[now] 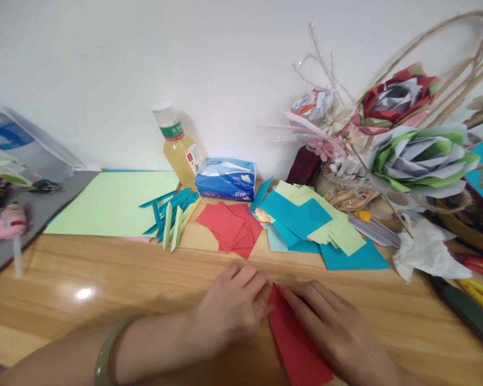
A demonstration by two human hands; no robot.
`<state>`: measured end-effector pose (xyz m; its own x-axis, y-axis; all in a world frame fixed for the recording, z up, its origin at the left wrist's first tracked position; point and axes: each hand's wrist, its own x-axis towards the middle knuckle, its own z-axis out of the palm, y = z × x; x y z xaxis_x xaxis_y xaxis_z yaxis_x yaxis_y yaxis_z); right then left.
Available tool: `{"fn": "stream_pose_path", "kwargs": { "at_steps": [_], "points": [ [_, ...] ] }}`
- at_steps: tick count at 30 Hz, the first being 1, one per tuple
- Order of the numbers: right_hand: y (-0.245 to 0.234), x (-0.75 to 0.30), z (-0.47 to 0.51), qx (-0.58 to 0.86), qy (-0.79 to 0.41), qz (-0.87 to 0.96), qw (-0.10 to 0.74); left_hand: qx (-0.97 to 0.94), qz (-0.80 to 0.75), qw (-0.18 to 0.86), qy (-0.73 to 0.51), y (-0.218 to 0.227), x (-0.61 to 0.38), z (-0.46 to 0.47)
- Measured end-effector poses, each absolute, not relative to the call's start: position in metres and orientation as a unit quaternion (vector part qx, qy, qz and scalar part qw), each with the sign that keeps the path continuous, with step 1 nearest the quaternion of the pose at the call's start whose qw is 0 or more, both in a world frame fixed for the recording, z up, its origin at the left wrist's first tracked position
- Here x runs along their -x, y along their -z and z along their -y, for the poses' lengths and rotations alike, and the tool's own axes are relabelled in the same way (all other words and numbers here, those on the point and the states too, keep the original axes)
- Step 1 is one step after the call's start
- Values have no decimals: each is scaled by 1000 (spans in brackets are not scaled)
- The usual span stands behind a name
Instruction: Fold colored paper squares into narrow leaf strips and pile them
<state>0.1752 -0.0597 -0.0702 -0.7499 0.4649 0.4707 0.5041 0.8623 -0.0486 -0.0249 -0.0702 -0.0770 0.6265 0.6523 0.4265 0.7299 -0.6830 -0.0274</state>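
A red sheet of paper (293,343), folded into a long narrow shape, lies on the table between my hands and runs off the bottom of the view. My left hand (235,305) has curled fingers closed at its upper left corner, with a green bangle on the wrist. Across its right side rests my right hand (330,321), fingers together and slightly bent, holding it down near the top; that thumb is hidden. Just beyond lie loose red paper pieces (229,228).
Behind are blue and pale green paper pieces (293,214), folded strips (171,220), green sheets (116,203), a tissue pack (225,179) and a drink bottle (177,145). Paper flowers (421,161) and crumpled tissue (429,252) stand right. A pink glue gun (8,225) lies left.
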Motion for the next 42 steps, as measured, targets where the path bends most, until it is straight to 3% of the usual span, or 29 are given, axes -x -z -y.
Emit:
{"fn": "stream_pose_path", "kwargs": {
  "at_steps": [6,24,34,42],
  "points": [
    [69,-172,66,259,93,937,214,896,383,107,196,77,25,69],
    [83,-180,59,261,-11,931,254,904,390,95,145,79,28,69],
    [76,-186,62,262,33,928,262,908,390,90,122,75,29,69],
    [67,-199,59,273,-27,925,261,906,394,81,130,81,34,66]
  ]
}}
